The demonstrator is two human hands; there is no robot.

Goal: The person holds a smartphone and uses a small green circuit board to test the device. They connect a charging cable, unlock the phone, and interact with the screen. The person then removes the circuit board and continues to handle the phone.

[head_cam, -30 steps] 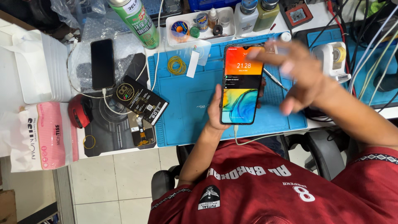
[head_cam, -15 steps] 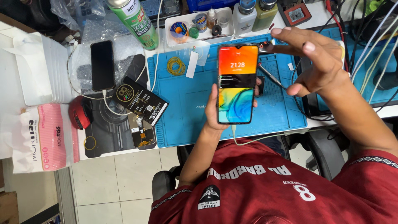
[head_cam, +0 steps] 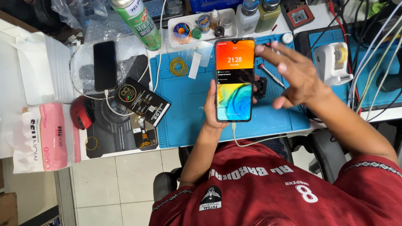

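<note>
Both your hands are at the lit black smartphone (head_cam: 234, 79) above the blue silicone work mat (head_cam: 184, 104): your left hand (head_cam: 215, 111) is clamped around its lower half, while your right hand (head_cam: 293, 75) hovers beside its top edge, fingers (head_cam: 270, 52) spread and empty.

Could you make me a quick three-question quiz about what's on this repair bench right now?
1. True or false: the phone in the left hand has its screen lit.
2. Which hand hovers open beside it: left or right?
3. What plugs into the bottom of the second phone, whose screen is dark, on the bubble wrap?

Key:
1. True.
2. The right hand, fingers spread.
3. A white cable.
</note>
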